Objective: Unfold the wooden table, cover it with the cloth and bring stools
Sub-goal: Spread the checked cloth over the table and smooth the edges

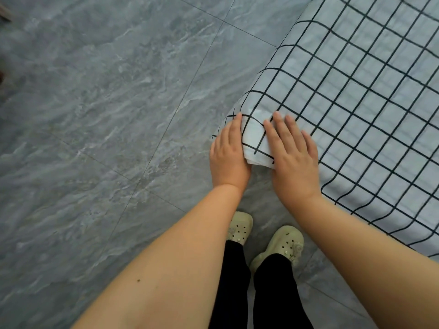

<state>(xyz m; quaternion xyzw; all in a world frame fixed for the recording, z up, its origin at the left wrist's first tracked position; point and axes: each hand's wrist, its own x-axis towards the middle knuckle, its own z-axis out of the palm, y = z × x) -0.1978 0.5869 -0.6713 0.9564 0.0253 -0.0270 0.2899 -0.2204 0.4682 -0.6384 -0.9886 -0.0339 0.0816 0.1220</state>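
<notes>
Straight fingers (282,129) of the right hand (294,162) and left hand (229,155) are pressed flat on the folded corner of the checked cloth (356,91), which is draped over the hidden table. The cloth is judged thin, limp and slippery, and is best pinched at its corner hem.

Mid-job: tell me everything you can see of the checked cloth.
The pale cloth with a thin black grid looks smooth and faintly glossy. It lies spread out on the right, hiding whatever it covers, and hangs over the edges. At the near corner it is folded into layers, pressed between the left hand on the side and the right hand, flat on top.
</notes>
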